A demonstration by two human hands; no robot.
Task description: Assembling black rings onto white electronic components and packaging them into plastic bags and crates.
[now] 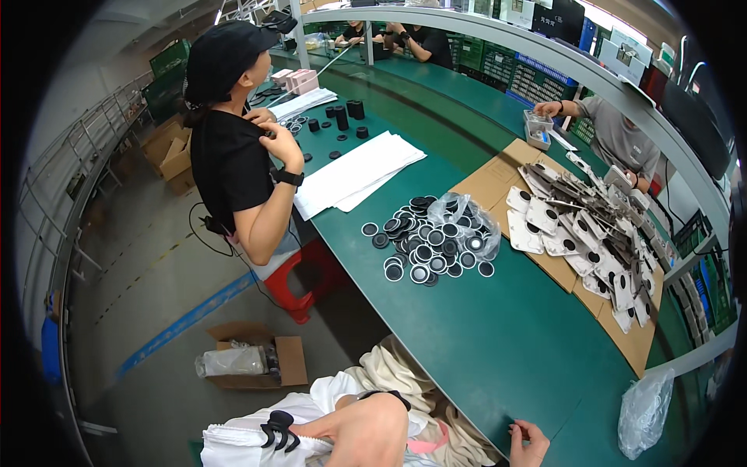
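Observation:
My left hand is bent close in at the lower middle, over white cloth. Its fingers are mostly hidden, so what they do cannot be made out. Just left of it, a black claw hair clip lies against the white fabric; whether the hand touches it is unclear. My right hand rests at the near edge of the green tabletop, fingers loosely bent and apart, with nothing visible in them. Farther up the table is a heap of black round parts with pale rims, partly under a clear plastic bag.
White plates with black discs are piled on cardboard at right. A crumpled clear bag lies near the right edge. White sheets lie beside a seated co-worker. An open carton stands on the floor.

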